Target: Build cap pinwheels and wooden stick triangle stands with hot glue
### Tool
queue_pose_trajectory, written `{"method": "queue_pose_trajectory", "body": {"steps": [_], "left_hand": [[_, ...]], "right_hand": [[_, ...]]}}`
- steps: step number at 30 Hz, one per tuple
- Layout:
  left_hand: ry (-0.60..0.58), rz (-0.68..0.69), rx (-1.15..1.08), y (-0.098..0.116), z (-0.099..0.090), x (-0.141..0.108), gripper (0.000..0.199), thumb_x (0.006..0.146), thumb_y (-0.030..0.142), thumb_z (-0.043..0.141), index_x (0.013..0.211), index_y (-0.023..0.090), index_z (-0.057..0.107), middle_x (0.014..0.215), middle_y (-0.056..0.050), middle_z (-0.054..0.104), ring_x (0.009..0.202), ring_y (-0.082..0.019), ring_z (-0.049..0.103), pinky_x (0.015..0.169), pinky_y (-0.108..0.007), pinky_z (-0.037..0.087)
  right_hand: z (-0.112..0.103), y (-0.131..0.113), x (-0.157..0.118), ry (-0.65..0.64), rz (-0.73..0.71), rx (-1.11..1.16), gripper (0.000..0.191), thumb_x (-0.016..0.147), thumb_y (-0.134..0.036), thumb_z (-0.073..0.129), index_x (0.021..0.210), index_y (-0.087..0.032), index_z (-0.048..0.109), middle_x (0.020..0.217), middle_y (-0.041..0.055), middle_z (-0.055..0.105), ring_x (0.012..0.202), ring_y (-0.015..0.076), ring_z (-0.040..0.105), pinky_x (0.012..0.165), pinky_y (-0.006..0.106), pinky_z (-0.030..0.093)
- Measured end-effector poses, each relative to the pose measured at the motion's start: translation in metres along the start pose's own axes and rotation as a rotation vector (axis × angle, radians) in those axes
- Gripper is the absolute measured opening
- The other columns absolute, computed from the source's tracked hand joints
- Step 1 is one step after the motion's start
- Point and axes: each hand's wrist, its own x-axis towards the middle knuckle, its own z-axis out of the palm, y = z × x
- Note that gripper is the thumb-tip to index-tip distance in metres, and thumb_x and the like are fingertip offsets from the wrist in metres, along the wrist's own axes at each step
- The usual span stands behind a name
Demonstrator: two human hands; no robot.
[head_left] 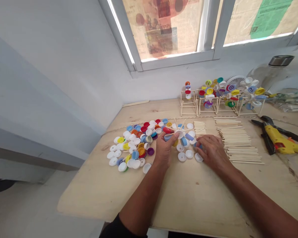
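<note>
My left hand (164,148) is closed around a small wheel with a white bottle-cap hub (179,134) and thin wooden sticks sticking out of it. Red, blue and yellow caps sit around that wheel, some on its stick ends. To its right, the fingers of my right hand (211,150) are pinched on a blue bottle cap (198,145), partly covered by the fingertips. Several white caps (182,156) lie on the table just below the wheel. Left of my left hand spreads a pile of loose coloured bottle caps (135,140).
Bundles of wooden sticks (235,137) lie right of my right hand. Beyond them are black-handled pliers (267,132) and a yellow glue gun (281,140). Stick stands with cap wheels (208,99) line the table's back near the wall. The wooden table (89,191) has a rounded left corner.
</note>
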Motion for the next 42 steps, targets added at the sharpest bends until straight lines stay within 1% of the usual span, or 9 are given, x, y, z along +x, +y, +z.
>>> {"method": "queue_pose_trajectory", "body": {"steps": [2, 9, 13, 20, 24, 28, 31, 35, 42], "left_hand": [[-0.003, 0.000, 0.000, 0.000, 0.000, 0.000, 0.034, 0.054, 0.028, 0.084, 0.078, 0.016, 0.064, 0.069, 0.004, 0.063, 0.066, -0.009, 0.060, 0.069, -0.021, 0.045], [-0.002, -0.003, 0.022, -0.001, -0.001, 0.000, 0.033, 0.055, 0.028, 0.083, 0.078, 0.016, 0.063, 0.069, 0.003, 0.063, 0.067, -0.009, 0.059, 0.068, -0.021, 0.045], [-0.004, -0.017, 0.021, 0.001, 0.001, -0.001, 0.032, 0.054, 0.028, 0.084, 0.076, 0.016, 0.064, 0.070, 0.002, 0.064, 0.066, -0.010, 0.059, 0.067, -0.021, 0.046], [-0.028, -0.026, 0.028, 0.002, 0.002, -0.003, 0.032, 0.055, 0.028, 0.084, 0.078, 0.015, 0.065, 0.071, 0.002, 0.065, 0.066, -0.009, 0.059, 0.068, -0.020, 0.046], [-0.039, -0.011, 0.034, 0.001, 0.001, -0.003, 0.030, 0.058, 0.028, 0.083, 0.079, 0.016, 0.065, 0.072, 0.002, 0.064, 0.067, -0.009, 0.059, 0.068, -0.020, 0.046], [-0.041, -0.020, 0.032, 0.001, 0.000, -0.002, 0.031, 0.057, 0.028, 0.084, 0.078, 0.016, 0.065, 0.073, 0.002, 0.065, 0.068, -0.009, 0.059, 0.069, -0.020, 0.046], [-0.029, -0.032, 0.030, 0.001, 0.000, -0.002, 0.033, 0.053, 0.029, 0.085, 0.077, 0.016, 0.065, 0.072, 0.002, 0.066, 0.068, -0.010, 0.060, 0.070, -0.021, 0.046], [-0.044, -0.027, 0.028, 0.001, 0.001, -0.001, 0.034, 0.053, 0.030, 0.085, 0.078, 0.016, 0.066, 0.073, 0.001, 0.066, 0.068, -0.011, 0.061, 0.070, -0.022, 0.046], [-0.026, 0.007, 0.019, 0.003, 0.001, -0.002, 0.030, 0.056, 0.027, 0.084, 0.077, 0.017, 0.064, 0.074, 0.002, 0.065, 0.071, -0.010, 0.060, 0.072, -0.022, 0.045]], "right_hand": [[0.002, 0.002, -0.001, -0.004, -0.001, -0.019, 0.004, 0.081, -0.026, 0.056, 0.082, -0.022, 0.059, 0.092, 0.0051, 0.068, 0.096, 0.0231, 0.056, 0.084, 0.039, 0.033], [0.000, -0.002, -0.003, 0.005, 0.070, -0.161, 0.016, 0.075, -0.032, 0.064, 0.086, -0.020, 0.062, 0.092, 0.0068, 0.069, 0.091, 0.0254, 0.057, 0.081, 0.039, 0.034], [-0.002, -0.007, -0.001, -0.030, 0.118, -0.229, 0.021, 0.074, -0.034, 0.066, 0.088, -0.019, 0.064, 0.088, 0.0063, 0.069, 0.087, 0.0262, 0.056, 0.079, 0.039, 0.034], [-0.003, -0.010, 0.001, -0.055, 0.139, -0.240, 0.018, 0.076, -0.033, 0.062, 0.086, -0.020, 0.067, 0.084, 0.0057, 0.070, 0.085, 0.0254, 0.057, 0.078, 0.039, 0.033], [-0.003, -0.006, -0.001, 0.010, 0.092, -0.187, 0.018, 0.077, -0.031, 0.060, 0.089, -0.021, 0.067, 0.089, 0.0065, 0.070, 0.087, 0.0250, 0.057, 0.080, 0.039, 0.034], [-0.008, -0.002, -0.003, 0.048, 0.018, -0.029, 0.020, 0.079, -0.028, 0.056, 0.096, -0.021, 0.066, 0.096, 0.0071, 0.069, 0.091, 0.0241, 0.058, 0.080, 0.038, 0.038], [-0.015, -0.003, -0.003, -0.015, -0.062, 0.100, 0.024, 0.080, -0.028, 0.056, 0.102, -0.022, 0.064, 0.100, 0.0067, 0.069, 0.094, 0.0234, 0.058, 0.081, 0.038, 0.040], [-0.023, -0.010, -0.004, -0.110, -0.151, 0.183, 0.026, 0.079, -0.023, 0.057, 0.104, -0.024, 0.061, 0.101, 0.0053, 0.068, 0.095, 0.0223, 0.059, 0.082, 0.038, 0.041], [-0.030, -0.015, -0.006, -0.205, -0.152, 0.218, 0.015, 0.079, -0.025, 0.058, 0.094, -0.024, 0.057, 0.096, 0.0046, 0.067, 0.095, 0.0213, 0.058, 0.084, 0.039, 0.041]]}}
